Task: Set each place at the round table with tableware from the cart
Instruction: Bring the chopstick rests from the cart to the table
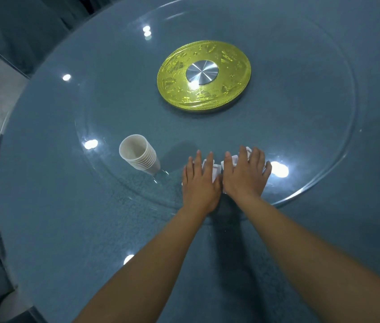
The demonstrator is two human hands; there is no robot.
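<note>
Head view looks down my two forearms to where both hands lie side by side on the glass turntable (300, 159) near its front rim. My left hand (199, 183) and my right hand (244, 176) are flat, fingers straight and a little spread, pressing down on a cluster of small white pieces (217, 170) that I can only glimpse between and beyond my fingers; they may be folded napkins or small dishes, I cannot tell which. Neither hand curls round anything; I only press on them.

What the next move turns on is the stack of white cups (141, 155). It lies to the left of my left hand, near but apart from it, also on the turntable. It appears tipped over or leaning, its long axis running from the open mouth at the far left down toward the base nearer me and to the right. My left hand is clearly the nearer one, and the base end points roughly toward it. I judge the place settings are barely begun, since no cup stands alone yet. The gold hub (204, 75) sits well beyond, at the centre of the round table (56, 206)
</note>
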